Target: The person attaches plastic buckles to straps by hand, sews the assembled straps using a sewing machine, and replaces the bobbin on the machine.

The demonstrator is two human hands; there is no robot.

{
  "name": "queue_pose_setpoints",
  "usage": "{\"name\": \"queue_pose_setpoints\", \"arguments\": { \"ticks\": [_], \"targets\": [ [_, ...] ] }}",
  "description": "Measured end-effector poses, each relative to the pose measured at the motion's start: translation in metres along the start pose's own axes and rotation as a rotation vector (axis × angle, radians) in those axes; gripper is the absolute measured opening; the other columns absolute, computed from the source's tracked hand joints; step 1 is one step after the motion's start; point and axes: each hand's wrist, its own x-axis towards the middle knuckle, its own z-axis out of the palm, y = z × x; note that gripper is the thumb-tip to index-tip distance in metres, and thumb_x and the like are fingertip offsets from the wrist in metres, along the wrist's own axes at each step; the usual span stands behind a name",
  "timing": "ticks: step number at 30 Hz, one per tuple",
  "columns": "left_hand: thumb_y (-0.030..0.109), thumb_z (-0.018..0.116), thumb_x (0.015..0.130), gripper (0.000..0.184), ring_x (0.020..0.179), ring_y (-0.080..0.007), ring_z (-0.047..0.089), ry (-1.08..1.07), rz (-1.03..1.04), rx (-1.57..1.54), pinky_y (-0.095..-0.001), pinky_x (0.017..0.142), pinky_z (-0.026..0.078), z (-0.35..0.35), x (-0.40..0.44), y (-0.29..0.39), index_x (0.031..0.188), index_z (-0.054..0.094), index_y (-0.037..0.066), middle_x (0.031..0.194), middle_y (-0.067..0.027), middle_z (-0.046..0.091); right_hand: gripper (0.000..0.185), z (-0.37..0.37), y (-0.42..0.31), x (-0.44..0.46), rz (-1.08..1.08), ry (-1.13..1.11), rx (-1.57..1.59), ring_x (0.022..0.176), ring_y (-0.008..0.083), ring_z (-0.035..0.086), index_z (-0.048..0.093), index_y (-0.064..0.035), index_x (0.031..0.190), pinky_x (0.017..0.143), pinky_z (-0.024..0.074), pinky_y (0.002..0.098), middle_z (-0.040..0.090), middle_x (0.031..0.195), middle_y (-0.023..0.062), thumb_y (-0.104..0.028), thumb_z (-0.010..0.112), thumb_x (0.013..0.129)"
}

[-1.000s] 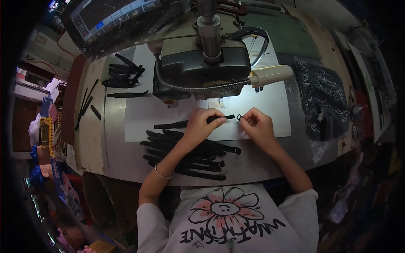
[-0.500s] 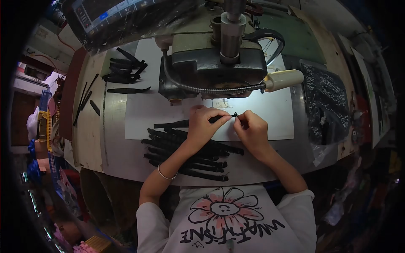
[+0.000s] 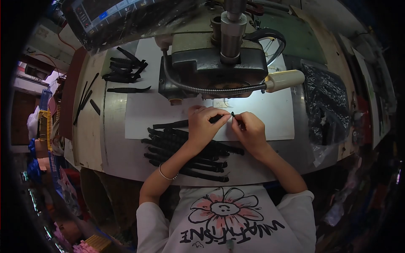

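Observation:
My left hand (image 3: 204,123) is closed in a pinch on a black fabric strip (image 3: 172,125), whose long end sticks out to the left under my palm. At the strip's right tip, a small dark loop (image 3: 233,114) shows between both sets of fingertips. My right hand (image 3: 250,128) pinches at this tip, with its other fingers curled in. Whether the loop is part of the strip I cannot tell. Just below my left hand lies a pile of similar black strips (image 3: 187,162), side by side. Both hands are over a white sheet (image 3: 276,124) on the work surface.
A dark machine head (image 3: 215,63) overhangs the sheet, with a cream lamp (image 3: 284,81) on its right. More black strips (image 3: 126,67) lie at upper left, thin black strips (image 3: 84,101) farther left. A plastic bag (image 3: 327,103) lies right. A screen (image 3: 107,17) stands at the back.
My right hand has shifted slightly left, closer to my left fingertips. The small dark loop has turned a little and shows a greenish glint. The piles have stayed put.

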Motion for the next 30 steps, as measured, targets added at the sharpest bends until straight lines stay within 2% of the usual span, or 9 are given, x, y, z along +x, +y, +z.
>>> {"name": "queue_pose_setpoints", "arguments": {
  "ticks": [9, 15, 18, 21, 27, 30],
  "targets": [
    [0.023, 0.069, 0.072, 0.010, 0.062, -0.0137, 0.055, -0.045, 0.053, -0.027, -0.0311, 0.080, 0.033, -0.002, 0.001, -0.002, 0.073, 0.066, 0.013, 0.072, 0.0022, 0.065, 0.013, 0.002, 0.000, -0.002, -0.056, 0.020, -0.035, 0.060, 0.0251, 0.054, 0.052, -0.0005, 0.075, 0.053, 0.0440, 0.0335, 0.053, 0.066, 0.0106, 0.001, 0.064, 0.071],
    [0.020, 0.070, 0.072, 0.008, 0.064, -0.0129, 0.056, 0.006, 0.034, 0.072, -0.0318, 0.082, 0.032, -0.002, 0.001, 0.005, 0.071, 0.067, 0.012, 0.069, 0.0020, 0.064, 0.013, 0.007, 0.000, -0.003, -0.143, 0.011, -0.085, 0.060, 0.0253, 0.053, 0.052, -0.0002, 0.077, 0.053, 0.0437, 0.0342, 0.052, 0.067, 0.0111, 0.001, 0.063, 0.071],
    [0.020, 0.070, 0.072, 0.008, 0.064, -0.0133, 0.055, -0.009, 0.109, 0.065, -0.0321, 0.082, 0.032, -0.004, 0.002, 0.002, 0.071, 0.066, 0.012, 0.068, 0.0022, 0.064, 0.012, 0.006, 0.000, -0.006, -0.078, 0.017, -0.040, 0.060, 0.0258, 0.053, 0.052, -0.0001, 0.077, 0.054, 0.0435, 0.0349, 0.052, 0.067, 0.0112, 0.002, 0.063, 0.071],
    [0.020, 0.070, 0.072, 0.009, 0.064, -0.0131, 0.055, 0.067, 0.128, 0.172, -0.0326, 0.083, 0.032, 0.001, -0.001, 0.003, 0.071, 0.066, 0.012, 0.068, 0.0025, 0.064, 0.012, 0.010, 0.000, -0.005, -0.085, 0.020, -0.062, 0.060, 0.0262, 0.052, 0.052, -0.0003, 0.077, 0.054, 0.0432, 0.0354, 0.052, 0.067, 0.0113, 0.002, 0.063, 0.072],
    [0.020, 0.070, 0.071, 0.010, 0.063, -0.0144, 0.054, -0.050, 0.027, 0.042, -0.0340, 0.086, 0.032, -0.005, 0.000, -0.003, 0.072, 0.066, 0.011, 0.068, 0.0019, 0.064, 0.013, 0.008, -0.002, -0.007, 0.027, 0.018, -0.012, 0.060, 0.0264, 0.052, 0.052, -0.0002, 0.077, 0.054, 0.0435, 0.0351, 0.052, 0.067, 0.0115, 0.001, 0.064, 0.072],
    [0.019, 0.070, 0.072, 0.009, 0.064, -0.0150, 0.055, -0.014, 0.040, 0.070, -0.0349, 0.087, 0.032, -0.003, 0.000, 0.000, 0.072, 0.066, 0.011, 0.069, 0.0011, 0.064, 0.012, 0.013, 0.001, -0.010, -0.100, 0.028, -0.062, 0.060, 0.0261, 0.053, 0.053, -0.0001, 0.077, 0.054, 0.0436, 0.0336, 0.052, 0.068, 0.0115, 0.000, 0.064, 0.072]
  ]
}}
